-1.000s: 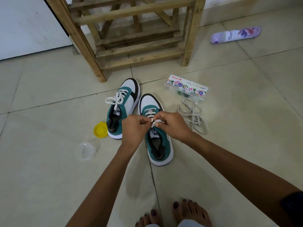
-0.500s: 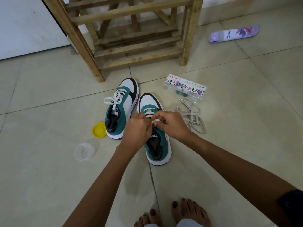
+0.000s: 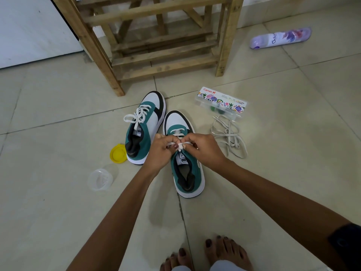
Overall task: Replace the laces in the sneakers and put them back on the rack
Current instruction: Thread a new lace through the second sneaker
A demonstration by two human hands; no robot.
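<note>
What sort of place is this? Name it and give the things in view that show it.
Most likely a home, perhaps an entryway or utility corner. A person sits barefoot on a tiled floor beside a rough wooden shoe rack, with household odds lying about: a purple spray can and a small paint set box.

wooden rack (image 3: 156,45) top cut off, lace knot (image 3: 180,146) hidden under fingers, box (image 3: 221,101) print illegible

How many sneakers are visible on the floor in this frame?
2. The left sneaker, bow tied, stands in front of the wooden rack. The right sneaker stands beside it, its lace pinched by the left hand and right hand. None on the rack.
</note>
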